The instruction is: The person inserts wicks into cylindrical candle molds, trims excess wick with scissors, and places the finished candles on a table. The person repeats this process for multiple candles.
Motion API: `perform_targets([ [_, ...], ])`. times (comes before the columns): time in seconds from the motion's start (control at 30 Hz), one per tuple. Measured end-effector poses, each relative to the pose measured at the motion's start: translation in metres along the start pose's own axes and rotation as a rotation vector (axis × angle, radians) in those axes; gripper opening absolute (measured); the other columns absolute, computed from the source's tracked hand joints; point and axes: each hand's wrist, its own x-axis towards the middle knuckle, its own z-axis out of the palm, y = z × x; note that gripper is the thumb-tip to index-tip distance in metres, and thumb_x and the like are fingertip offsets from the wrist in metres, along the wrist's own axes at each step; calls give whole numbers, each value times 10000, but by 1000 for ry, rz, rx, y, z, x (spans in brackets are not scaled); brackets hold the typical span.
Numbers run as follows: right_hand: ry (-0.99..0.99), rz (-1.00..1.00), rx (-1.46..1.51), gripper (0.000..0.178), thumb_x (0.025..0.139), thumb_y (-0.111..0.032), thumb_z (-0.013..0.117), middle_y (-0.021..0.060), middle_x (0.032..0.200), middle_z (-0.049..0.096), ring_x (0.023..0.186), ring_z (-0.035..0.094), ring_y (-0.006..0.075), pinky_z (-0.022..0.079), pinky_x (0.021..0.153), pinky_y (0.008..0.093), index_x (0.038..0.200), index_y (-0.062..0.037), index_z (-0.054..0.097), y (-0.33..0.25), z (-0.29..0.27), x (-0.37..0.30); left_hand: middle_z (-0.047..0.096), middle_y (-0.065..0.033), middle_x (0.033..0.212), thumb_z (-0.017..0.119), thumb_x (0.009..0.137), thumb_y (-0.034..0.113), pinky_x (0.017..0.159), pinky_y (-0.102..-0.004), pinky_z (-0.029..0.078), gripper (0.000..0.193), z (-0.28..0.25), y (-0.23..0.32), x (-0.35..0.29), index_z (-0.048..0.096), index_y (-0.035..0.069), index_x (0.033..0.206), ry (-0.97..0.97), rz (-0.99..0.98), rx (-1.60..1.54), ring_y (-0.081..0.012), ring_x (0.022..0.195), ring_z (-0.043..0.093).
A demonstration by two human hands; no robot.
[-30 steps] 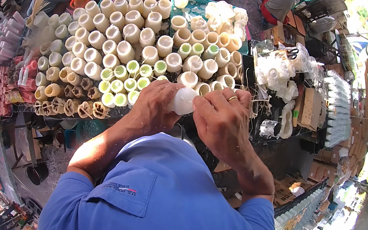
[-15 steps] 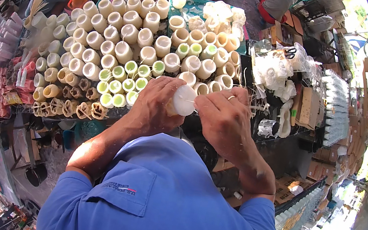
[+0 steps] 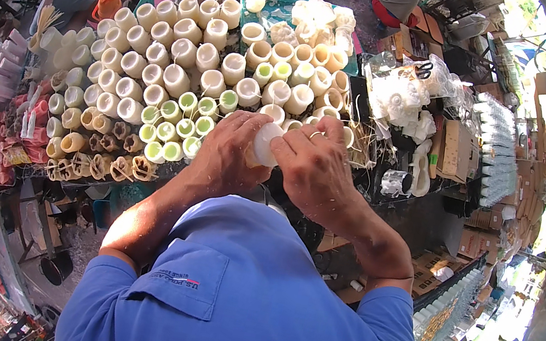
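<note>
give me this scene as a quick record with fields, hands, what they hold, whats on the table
left hand: grips the white candle from its left
right hand: fingers on the candle's right side, ring on one finger
held thing: white candle, short cylinder, above the table edge
table: packed with upright cream candles; small green ones nearest the left hand
right of hands: clear bags of white pieces
shirt: blue

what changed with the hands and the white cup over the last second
Almost nothing: both hands keep hold of the white cup, the left hand and right hand staying close together above the table of cups. The rows of cups lie as before.
</note>
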Motion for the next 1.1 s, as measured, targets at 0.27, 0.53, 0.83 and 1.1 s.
perform_targets([
  [0.27,-59,-58,-96,84,828,-98,677,79,815,668,779,678,240,404,936,457,900,-61,701,3,2,0,673,-199,1274,864,650,122,1066,-481,504,747,4,-1,0,603,13,1341,9,26,-4,-405,1225,621],
  [0.53,-156,-19,-119,89,848,-103,662,93,842,687,762,694,240,416,938,448,903,-48,706,11,-12,-1,681,-199,1275,864,665,145,1073,-478,498,739,0,-4,1,604,11,1344,-8,17,-7,-395,1221,630],
  [0.83,195,-227,-362,224,881,-151,718,115,1054,740,1029,748,234,358,1185,577,1075,-47,758,6,-3,6,699,-173,1207,749,924,301,995,-471,571,548,27,-42,5,584,27,1368,53,-372,-812,-340,1135,699],
  [1.1,376,269,401,116,901,-78,780,99,1061,732,976,702,305,514,947,470,1005,-28,766,-7,32,-10,636,-252,1306,372,1109,500,1012,-597,568,575,29,-79,24,506,14,1387,357,-723,-1880,-507,1190,650],
])
